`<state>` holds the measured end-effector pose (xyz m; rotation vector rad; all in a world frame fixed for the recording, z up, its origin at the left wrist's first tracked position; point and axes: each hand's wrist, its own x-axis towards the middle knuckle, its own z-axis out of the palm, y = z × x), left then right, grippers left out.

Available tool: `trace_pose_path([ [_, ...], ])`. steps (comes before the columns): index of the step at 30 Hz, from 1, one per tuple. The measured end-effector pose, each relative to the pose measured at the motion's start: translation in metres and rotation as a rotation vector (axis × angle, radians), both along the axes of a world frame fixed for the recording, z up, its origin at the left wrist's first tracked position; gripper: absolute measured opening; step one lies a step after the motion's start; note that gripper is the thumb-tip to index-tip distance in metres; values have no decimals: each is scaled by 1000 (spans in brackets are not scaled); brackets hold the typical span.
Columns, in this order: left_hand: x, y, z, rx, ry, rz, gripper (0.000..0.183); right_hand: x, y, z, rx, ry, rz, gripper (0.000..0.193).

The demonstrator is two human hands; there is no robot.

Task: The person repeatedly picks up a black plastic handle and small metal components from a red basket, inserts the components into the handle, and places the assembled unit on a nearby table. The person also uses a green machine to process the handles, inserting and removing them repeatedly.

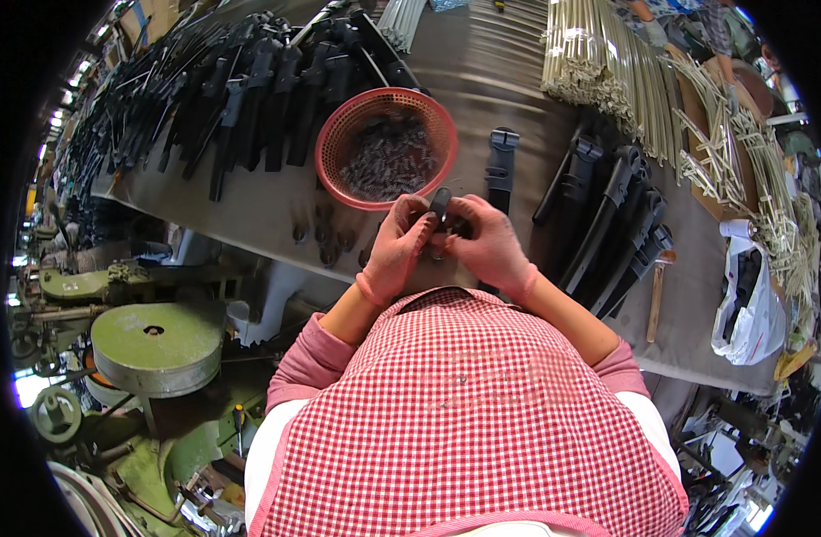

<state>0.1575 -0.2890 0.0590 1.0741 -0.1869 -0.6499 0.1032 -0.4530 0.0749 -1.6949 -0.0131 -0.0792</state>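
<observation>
Both my hands, in pink work gloves with darkened fingertips, meet at the near edge of the table. My left hand (395,251) pinches a black strap end (441,200) that sticks up between the hands. Close against it, my right hand (495,246) grips the same piece, its fingers curled inward. The rest of the strap is hidden by the hands. Just beyond them stands a red perforated basket (323,159) with many small dark metal parts (388,161). A rolled black belt with a buckle (501,166) lies to the right of the basket.
Black belts (276,89) heap at the far left; more buckled belts (607,206) lie right. Pale strips (598,72) are stacked far right, near another person's hand (654,34). A wooden-handled hammer (656,300) and white plastic bag (756,313) lie right. A green machine (155,336) stands left.
</observation>
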Motion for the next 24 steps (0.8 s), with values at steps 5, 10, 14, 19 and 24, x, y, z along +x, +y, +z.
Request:
trace_pose_path([
  [5, 10, 17, -14, 40, 44, 109, 22, 45, 16, -2, -371, -132, -7, 27],
  [10, 29, -3, -62, 158, 145, -244, 25, 134, 17, 12, -800, -515, -346, 35],
  [14, 0, -95, -136, 401, -197, -396, 43, 96, -23, 1, -26, -85, -232, 30],
  [19, -34, -163, -176, 1283, -683, -314, 87, -31, -84, -26, 596, 231, -385, 34],
  [24, -38, -172, -159, 1263, -378, 57, 70, -99, -159, -40, 416, 277, -255, 26],
])
